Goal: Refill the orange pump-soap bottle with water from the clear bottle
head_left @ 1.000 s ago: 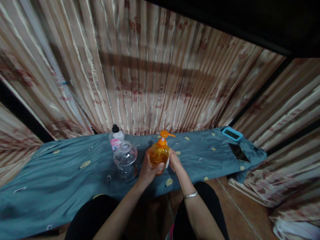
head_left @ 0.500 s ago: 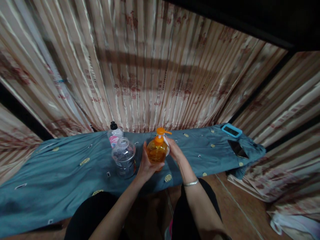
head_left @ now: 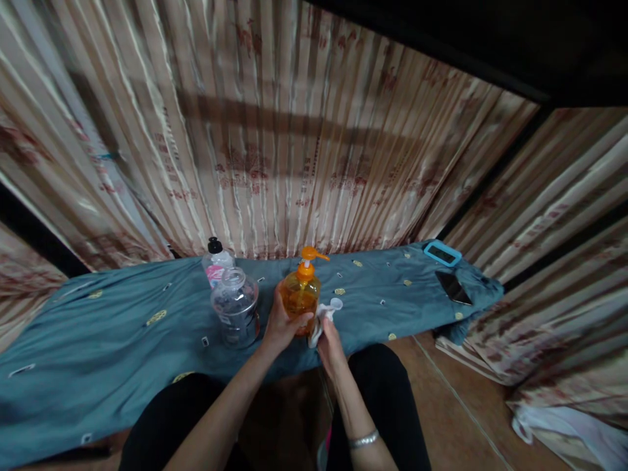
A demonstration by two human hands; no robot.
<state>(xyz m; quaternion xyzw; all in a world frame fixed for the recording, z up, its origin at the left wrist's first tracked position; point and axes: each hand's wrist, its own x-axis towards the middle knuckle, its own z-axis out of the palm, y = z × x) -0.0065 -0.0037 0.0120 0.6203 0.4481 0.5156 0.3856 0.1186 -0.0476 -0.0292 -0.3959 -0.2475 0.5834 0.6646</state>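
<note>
My left hand (head_left: 284, 324) is wrapped round the lower left side of an orange pump bottle (head_left: 303, 297), its thumb across the front. The bottle stands upright with amber liquid inside, and its spout points right. Close to the bottle's lower right side, my right hand (head_left: 331, 341) is closed on a white cloth or tissue (head_left: 318, 327); a round whitish end (head_left: 336, 303) shows above the fingers. Left of my hands are a clear, wide plastic bottle (head_left: 235, 311) without a cap and, behind it, a clear bottle with a pink label and black cap (head_left: 216, 261).
Blue-green patterned cloth (head_left: 132, 347) covers the long low surface. At its right end lie a blue-framed device (head_left: 442, 254) and a dark phone-like slab (head_left: 454, 288). Pleated curtains (head_left: 275, 131) hang behind and at the sides. My knees (head_left: 387, 386) are against the near edge.
My right hand has moved down from beside the pump head to the bottle's lower right, with the white cloth. The left hand still holds the bottle. The view has shifted slightly.
</note>
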